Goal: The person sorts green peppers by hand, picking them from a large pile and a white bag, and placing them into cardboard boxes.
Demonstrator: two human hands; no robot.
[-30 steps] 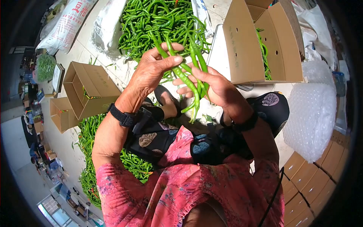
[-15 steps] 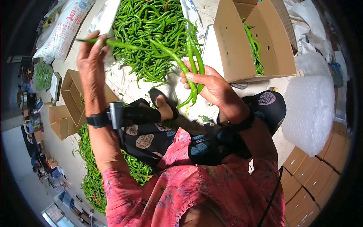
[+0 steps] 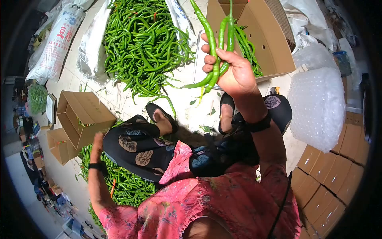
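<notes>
My right hand [image 3: 234,73] is closed around several long green chili peppers [image 3: 215,59], raised in front of the open cardboard box [image 3: 274,47] at the upper right. More green chilies [image 3: 250,51] lie inside that box. Down at the left, my left hand [image 3: 98,138] is beside a smaller open cardboard box [image 3: 93,109]; its fingers are hidden, and so is anything in them. A large heap of green chilies [image 3: 139,47] spreads across white sacking ahead of me. Another chili heap [image 3: 127,185] lies by my left forearm.
A filled white sack [image 3: 59,40] stands at the upper left. To the right are a bubble-wrap roll [image 3: 316,107] and stacked brown cartons [image 3: 330,171]. One more small box [image 3: 59,145] sits at the left. My shoes [image 3: 163,119] rest on the tiled floor among loose leaves.
My left hand has swung down and left from above the heap, where it held a green chili. My right hand has carried its chilies up and right toward the large box.
</notes>
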